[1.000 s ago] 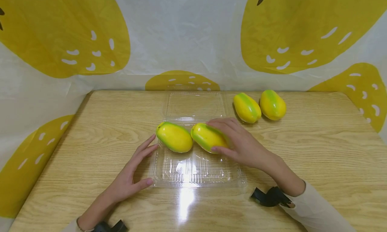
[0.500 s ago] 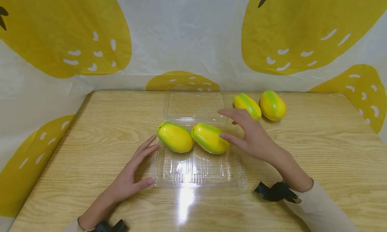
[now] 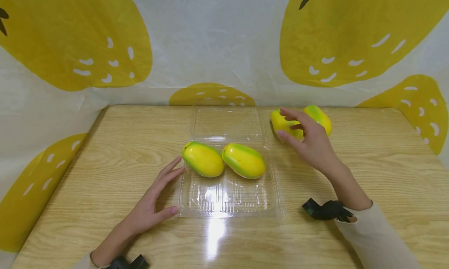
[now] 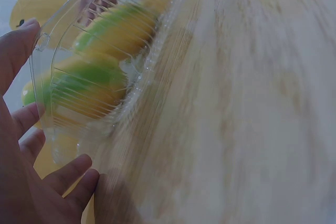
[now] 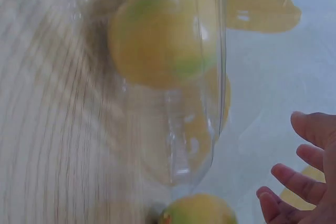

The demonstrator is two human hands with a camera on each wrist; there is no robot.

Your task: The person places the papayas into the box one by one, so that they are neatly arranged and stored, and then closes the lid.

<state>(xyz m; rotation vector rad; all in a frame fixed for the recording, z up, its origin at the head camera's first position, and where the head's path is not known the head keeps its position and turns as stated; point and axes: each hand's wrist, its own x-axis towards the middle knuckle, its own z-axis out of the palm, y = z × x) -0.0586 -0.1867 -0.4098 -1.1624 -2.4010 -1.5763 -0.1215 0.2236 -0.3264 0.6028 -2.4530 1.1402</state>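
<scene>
A clear plastic clamshell box point(image 3: 231, 206) lies opened on the table, its lid point(image 3: 228, 122) folded back. Two yellow papayas with green streaks, a left one point(image 3: 203, 159) and a right one point(image 3: 243, 160), sit side by side in the base's rear part. My left hand point(image 3: 149, 208) is at the base's left side with fingers spread, fingertips and thumb right at the rim. My right hand point(image 3: 312, 144), its fingers loosely bent and apart, hovers over a third papaya point(image 3: 277, 122) at the back right, partly covering it. In the right wrist view that hand point(image 5: 307, 182) holds nothing.
Another papaya point(image 3: 322, 119) stands beside the third one, partly behind my right hand. The wood-grain table point(image 3: 368, 163) ends at the back against a white curtain point(image 3: 217, 39) with large yellow fruit prints. Black straps point(image 3: 326, 210) circle my wrists.
My right hand has let go of the right papaya in the box and moved right and back to the papaya behind. The left hand has stayed at the box's rim.
</scene>
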